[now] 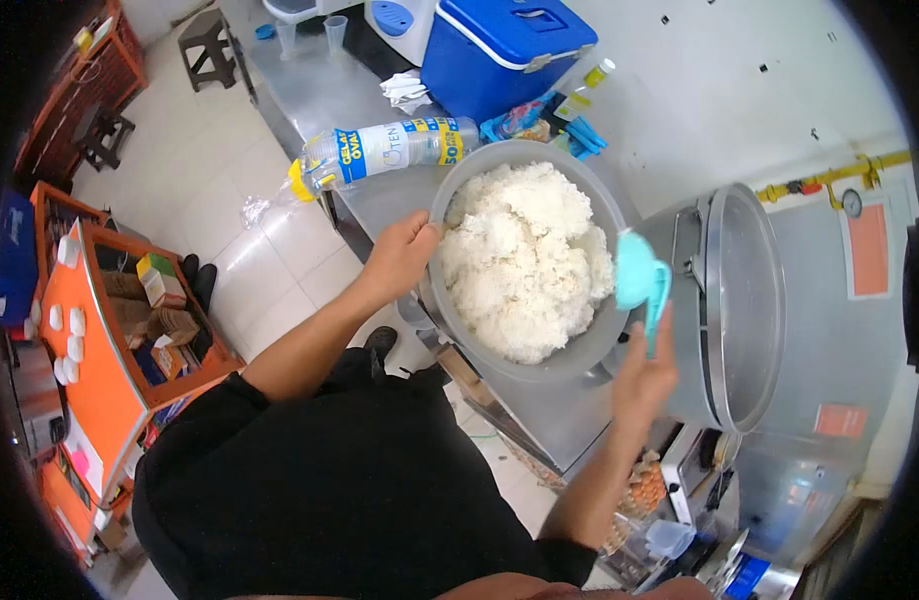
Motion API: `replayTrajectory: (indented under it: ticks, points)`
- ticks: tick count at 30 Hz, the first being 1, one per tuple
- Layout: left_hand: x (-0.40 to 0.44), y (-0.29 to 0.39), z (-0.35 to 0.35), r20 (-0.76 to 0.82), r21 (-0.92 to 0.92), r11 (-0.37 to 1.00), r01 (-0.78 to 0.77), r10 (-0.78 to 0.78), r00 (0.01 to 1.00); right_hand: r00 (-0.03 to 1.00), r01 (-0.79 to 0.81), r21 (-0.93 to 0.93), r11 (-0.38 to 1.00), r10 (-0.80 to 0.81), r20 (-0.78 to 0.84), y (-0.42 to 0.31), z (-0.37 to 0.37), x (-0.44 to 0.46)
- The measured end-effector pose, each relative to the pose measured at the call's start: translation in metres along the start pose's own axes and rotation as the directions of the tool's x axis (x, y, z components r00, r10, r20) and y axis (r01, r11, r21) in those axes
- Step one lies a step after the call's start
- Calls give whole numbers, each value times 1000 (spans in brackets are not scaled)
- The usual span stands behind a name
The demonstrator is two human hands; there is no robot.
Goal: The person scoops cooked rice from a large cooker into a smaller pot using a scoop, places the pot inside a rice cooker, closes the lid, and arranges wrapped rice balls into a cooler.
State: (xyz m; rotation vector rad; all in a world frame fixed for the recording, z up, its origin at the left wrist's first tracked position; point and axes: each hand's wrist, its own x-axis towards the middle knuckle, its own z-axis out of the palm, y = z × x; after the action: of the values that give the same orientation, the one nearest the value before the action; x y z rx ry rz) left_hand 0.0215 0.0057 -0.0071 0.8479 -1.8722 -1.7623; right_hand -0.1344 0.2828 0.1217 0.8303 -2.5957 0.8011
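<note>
Teal scoop is at R side of gray bowl, cup far, handle near, long axis approx. near-far; cup's inside unclear. R hand grips handle, blurred; L hand holds L rim, fingertips hidden. White food hides bowl btm.

The clear plastic package reads "GELAT" and "OVAL", with "50" and "PCS" printed further along.

From my end, the round grey bowl looks smooth and matt, the crumbly white mass inside it rough. I see smooth turquoise plastic scoop by the bowl's right rim, satiny grey metal tabletop beneath the bowl.
</note>
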Motion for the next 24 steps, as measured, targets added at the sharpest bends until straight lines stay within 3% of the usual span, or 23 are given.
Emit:
replayTrajectory:
  ticks: [2, 4, 6, 7, 9, 11, 13, 16, 19, 22, 24]
  points:
    - [-1, 9, -2, 26, 9, 1000, 22, -22, 999, 964, -264, 35, 964, 264, 7, -32, -37, 16]
    - [1, 6, -2, 26, -29, 999, 40, -39, 999, 934, -350, 98, 931, 355, -32, -49, -61, 19]
    - [0, 5, -1, 28, -31, 999, 34, -33, 999, 949, -258, 179, 949, 284, -136, -51, -76, 9]
    - [0, 8, -2, 29, -16, 1000, 15, -15, 999, 952, -190, -1, 982, 183, -247, -35, -67, -6]
    - [2, 8, -3, 34, -20, 1000, 11, -11, 999, 945, -14, -354, 935, -104, -311, 32, 1, -49]
    - [4, 1, 0, 43, -55, 997, 49, -46, 998, 972, -3, -395, 919, -91, -217, 45, 32, -81]
    - [12, -2, 0, 11, -8, 998, -62, 62, 998, 975, -213, -155, 965, 199, -97, 20, 33, -77]
    - [5, -7, -1, 23, -3, 999, -51, 51, 998, 972, -84, -67, 994, 67, -226, 5, 0, -52]
    - [6, -4, 0, 35, -21, 1000, -14, 15, 999, 933, -262, 168, 950, 294, -206, -2, -10, -55]
    - [-3, 8, -2, 33, -23, 999, -29, 30, 999, 967, -240, -190, 952, 251, 37, 14, 11, -68]
    - [6, 7, 2, 29, -53, 997, -58, 60, 998, 961, -264, 3, 965, 263, -82, 0, 5, -59]
